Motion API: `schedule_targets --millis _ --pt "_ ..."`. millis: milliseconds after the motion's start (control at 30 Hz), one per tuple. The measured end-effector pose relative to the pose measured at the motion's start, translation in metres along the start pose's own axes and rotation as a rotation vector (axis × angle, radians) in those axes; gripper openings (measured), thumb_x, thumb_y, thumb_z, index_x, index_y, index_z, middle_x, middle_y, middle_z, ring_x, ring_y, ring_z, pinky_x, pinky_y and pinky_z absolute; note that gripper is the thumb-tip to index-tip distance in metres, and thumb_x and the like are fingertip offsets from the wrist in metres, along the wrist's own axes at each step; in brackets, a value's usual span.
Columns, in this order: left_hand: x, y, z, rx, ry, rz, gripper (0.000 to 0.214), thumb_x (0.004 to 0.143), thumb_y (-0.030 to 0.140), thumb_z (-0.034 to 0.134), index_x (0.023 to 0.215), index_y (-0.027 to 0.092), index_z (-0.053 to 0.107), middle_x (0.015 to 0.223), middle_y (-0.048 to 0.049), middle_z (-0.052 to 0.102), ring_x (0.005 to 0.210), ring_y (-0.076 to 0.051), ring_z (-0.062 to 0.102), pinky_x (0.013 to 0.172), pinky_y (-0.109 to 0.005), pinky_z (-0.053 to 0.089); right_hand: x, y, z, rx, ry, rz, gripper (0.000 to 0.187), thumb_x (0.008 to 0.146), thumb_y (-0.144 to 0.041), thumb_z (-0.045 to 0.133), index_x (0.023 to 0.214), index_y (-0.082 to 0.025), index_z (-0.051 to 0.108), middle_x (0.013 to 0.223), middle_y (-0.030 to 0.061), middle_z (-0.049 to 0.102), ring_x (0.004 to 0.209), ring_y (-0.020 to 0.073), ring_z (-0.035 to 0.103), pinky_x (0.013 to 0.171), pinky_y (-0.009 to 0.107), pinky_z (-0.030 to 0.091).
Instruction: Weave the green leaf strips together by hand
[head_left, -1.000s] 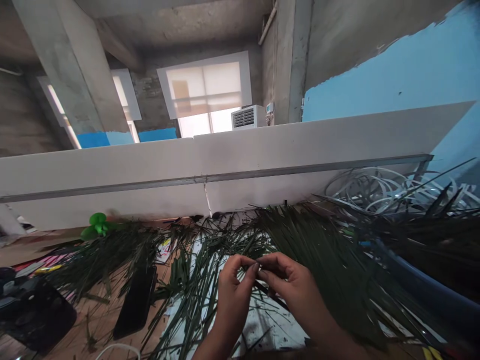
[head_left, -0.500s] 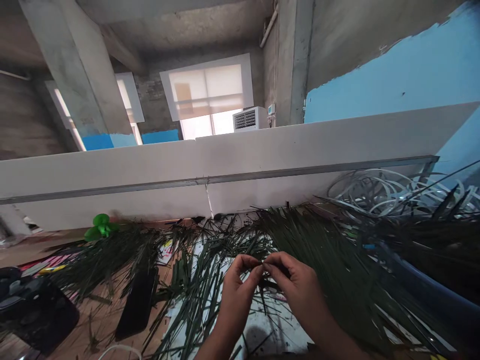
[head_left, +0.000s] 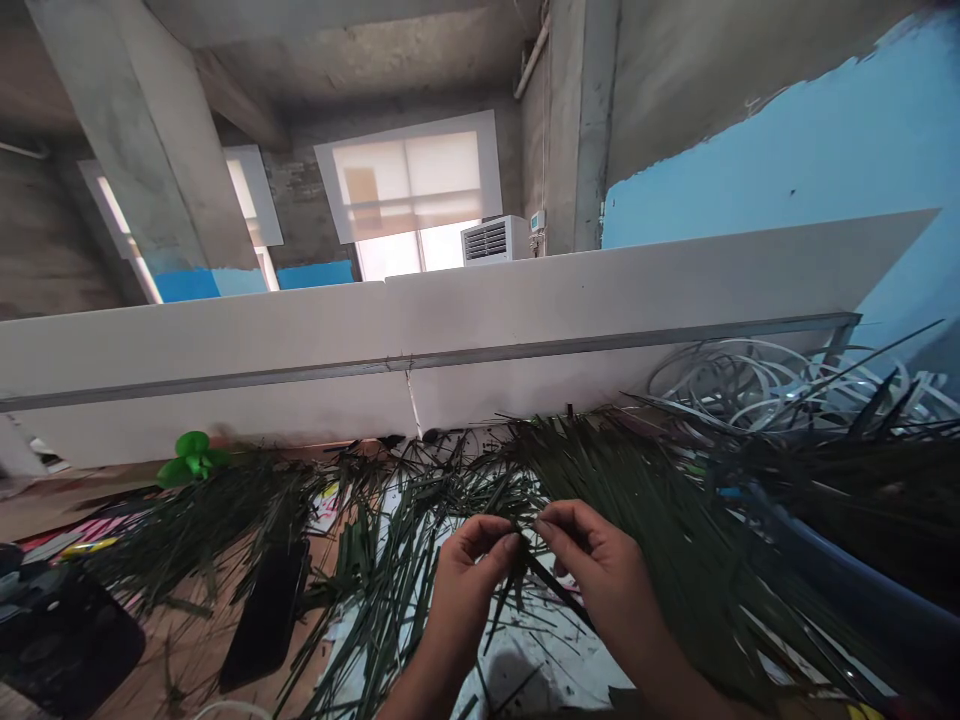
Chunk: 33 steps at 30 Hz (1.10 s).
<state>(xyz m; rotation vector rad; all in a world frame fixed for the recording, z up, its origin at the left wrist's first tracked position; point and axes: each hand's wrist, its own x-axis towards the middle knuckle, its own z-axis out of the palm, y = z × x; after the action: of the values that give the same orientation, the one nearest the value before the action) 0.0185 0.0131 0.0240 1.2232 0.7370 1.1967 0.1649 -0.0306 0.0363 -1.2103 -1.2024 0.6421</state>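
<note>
My left hand and my right hand meet low in the middle of the view, fingertips pinched together on a thin dark green leaf strip that slants down to the right between them. Short strip ends hang below my left fingers. Both hands hover over a wide heap of long green leaf strips that spreads across the table from left to right.
A black phone lies left of my hands on the wooden table. A black case is at the far left, a small green fan behind it. White coiled bands pile at the right by the white partition.
My hands have shifted slightly lower and the pinched strip now slants more steeply down to the right. The view has tilted a little.
</note>
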Motion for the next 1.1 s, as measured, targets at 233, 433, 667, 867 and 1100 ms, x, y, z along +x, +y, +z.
schedule_targets --millis 233,433,667,867,1100 --pt "-0.0029 0.0051 0.003 -0.019 0.041 -0.024 0.028 0.066 0.038 0.083 0.077 0.015 0.071 0.072 -0.0001 0.064 0.07 -0.012 0.053 0.066 -0.022 0.043 -0.0039 0.0018 0.0023 -0.102 0.002 -0.068 0.022 0.088 -0.042 0.06 0.083 -0.021 0.066 0.075 0.0019 0.065 0.062 0.0164 0.055 0.052 0.025 0.042" --pt "-0.0039 0.0037 0.0036 0.02 0.028 -0.012 0.026 0.069 0.037 0.082 0.078 0.015 0.071 0.073 -0.0005 0.064 0.07 -0.013 0.053 0.067 -0.023 0.042 -0.005 0.002 0.0029 -0.139 0.009 -0.097 0.02 0.089 -0.039 0.059 0.082 -0.021 0.066 0.075 0.0019 0.065 0.069 0.0185 0.059 0.055 0.025 0.043" --pt "-0.0044 0.0026 0.0048 0.071 0.032 0.023 0.023 0.07 0.036 0.08 0.077 0.016 0.071 0.075 -0.0027 0.067 0.073 -0.015 0.055 0.069 -0.025 0.043 -0.0031 0.003 0.0026 -0.149 0.007 -0.113 0.018 0.088 -0.036 0.059 0.081 -0.021 0.065 0.075 0.0015 0.066 0.07 0.0181 0.06 0.057 0.025 0.044" --pt "-0.004 0.0026 0.0047 0.09 0.037 0.03 0.024 0.07 0.038 0.079 0.077 0.015 0.071 0.075 -0.0035 0.067 0.073 -0.016 0.056 0.07 -0.026 0.044 -0.0025 0.0035 0.0015 -0.168 -0.005 -0.125 0.017 0.088 -0.035 0.058 0.082 -0.021 0.066 0.075 0.0017 0.067 0.07 0.0183 0.06 0.057 0.025 0.044" --pt "-0.003 0.0028 0.0036 0.155 0.019 0.05 0.023 0.071 0.038 0.078 0.076 0.016 0.072 0.073 -0.0026 0.067 0.07 -0.016 0.057 0.067 -0.025 0.045 -0.0029 0.0011 0.0011 -0.173 -0.021 -0.096 0.018 0.089 -0.036 0.058 0.081 -0.022 0.065 0.076 0.0023 0.067 0.071 0.0193 0.061 0.056 0.026 0.046"
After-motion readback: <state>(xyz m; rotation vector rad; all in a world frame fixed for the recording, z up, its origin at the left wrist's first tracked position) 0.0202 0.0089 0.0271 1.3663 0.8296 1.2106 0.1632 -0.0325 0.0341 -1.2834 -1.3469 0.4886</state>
